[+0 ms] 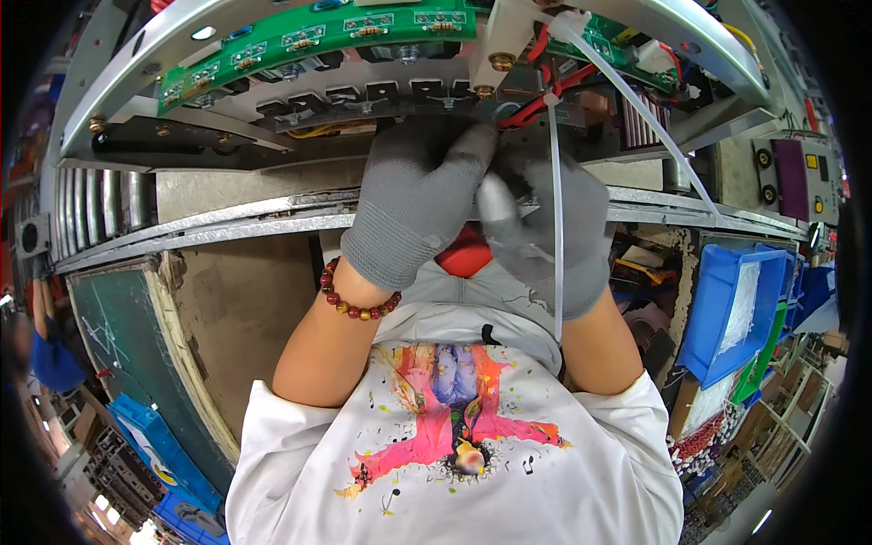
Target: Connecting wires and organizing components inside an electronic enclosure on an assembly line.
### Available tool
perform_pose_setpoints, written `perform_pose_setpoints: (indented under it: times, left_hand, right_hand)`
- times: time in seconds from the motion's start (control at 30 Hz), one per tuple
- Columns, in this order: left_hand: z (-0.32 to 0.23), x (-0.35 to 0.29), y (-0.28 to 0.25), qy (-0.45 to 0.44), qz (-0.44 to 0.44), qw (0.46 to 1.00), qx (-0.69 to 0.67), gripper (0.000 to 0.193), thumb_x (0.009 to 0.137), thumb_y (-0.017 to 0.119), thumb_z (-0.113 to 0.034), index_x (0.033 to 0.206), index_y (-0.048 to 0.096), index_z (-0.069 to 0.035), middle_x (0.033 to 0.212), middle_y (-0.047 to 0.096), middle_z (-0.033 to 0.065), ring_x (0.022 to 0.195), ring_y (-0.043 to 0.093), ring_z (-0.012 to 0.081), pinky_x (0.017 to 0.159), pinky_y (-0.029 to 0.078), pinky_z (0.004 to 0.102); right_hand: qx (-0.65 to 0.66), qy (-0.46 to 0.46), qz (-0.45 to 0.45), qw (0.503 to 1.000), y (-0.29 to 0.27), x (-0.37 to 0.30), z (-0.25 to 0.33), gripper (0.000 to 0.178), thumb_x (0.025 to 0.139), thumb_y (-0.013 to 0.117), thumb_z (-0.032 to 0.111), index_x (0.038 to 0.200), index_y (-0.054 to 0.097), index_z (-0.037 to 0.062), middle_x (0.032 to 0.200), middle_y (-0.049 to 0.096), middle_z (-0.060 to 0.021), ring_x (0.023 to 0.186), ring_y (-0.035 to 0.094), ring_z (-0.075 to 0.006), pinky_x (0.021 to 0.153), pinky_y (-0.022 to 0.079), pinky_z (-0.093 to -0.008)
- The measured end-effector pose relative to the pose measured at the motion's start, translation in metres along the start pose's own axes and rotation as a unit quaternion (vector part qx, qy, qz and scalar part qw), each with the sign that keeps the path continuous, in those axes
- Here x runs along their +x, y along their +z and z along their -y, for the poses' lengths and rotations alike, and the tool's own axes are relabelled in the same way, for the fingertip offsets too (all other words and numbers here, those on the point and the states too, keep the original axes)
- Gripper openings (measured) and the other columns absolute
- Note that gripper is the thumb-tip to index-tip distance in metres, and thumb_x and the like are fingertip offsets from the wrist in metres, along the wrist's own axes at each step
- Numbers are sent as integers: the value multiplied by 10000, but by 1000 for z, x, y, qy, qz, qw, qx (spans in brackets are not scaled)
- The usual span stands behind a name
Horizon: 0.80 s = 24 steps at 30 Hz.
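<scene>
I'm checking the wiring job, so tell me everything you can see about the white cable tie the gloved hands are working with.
The white cable tie is a thin, translucent plastic strip, running nearly vertically from the red wires near the metal frame down past the right hand. Its free tail hangs below that glove, over the white shirt. The left hand meets the right beside it. A second, longer tie slants off to the right. Whether it is cinched cannot be told.

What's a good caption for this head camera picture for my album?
Two grey-gloved hands, left hand and right hand, work long white plastic cable ties below a green circuit board.
</scene>
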State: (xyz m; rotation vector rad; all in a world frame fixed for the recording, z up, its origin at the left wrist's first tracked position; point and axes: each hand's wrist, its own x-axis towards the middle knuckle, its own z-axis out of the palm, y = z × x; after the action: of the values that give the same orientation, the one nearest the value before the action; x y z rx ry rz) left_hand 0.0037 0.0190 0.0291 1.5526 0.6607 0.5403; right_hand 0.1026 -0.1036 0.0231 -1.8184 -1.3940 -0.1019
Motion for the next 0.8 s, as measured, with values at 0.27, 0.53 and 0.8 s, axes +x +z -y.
perform_pose_setpoints:
  times: [0.27,0.53,0.8]
  left_hand:
    - [7,2,2,42,-3,999,-4,265,925,648,-215,955,734,33,836,725,194,731,683,295,712,529,362]
    - [14,3,2,62,-11,998,-11,236,915,662,-199,927,740,23,843,725,204,732,698,317,700,536,374]
    - [10,0,2,45,5,999,20,228,917,650,-189,913,734,23,805,712,190,700,681,317,669,528,376]
  right_hand:
    - [-158,4,46,986,7,1,5,130,815,673,205,824,624,85,662,581,-92,574,588,-319,528,469,-434]
    - [83,9,275,958,-20,10,-15,142,749,721,125,814,606,73,707,601,-101,653,626,-328,596,502,-433]
    - [92,-31,305,947,-22,15,-25,129,716,706,144,744,583,114,670,590,-96,607,597,-326,588,480,-408]
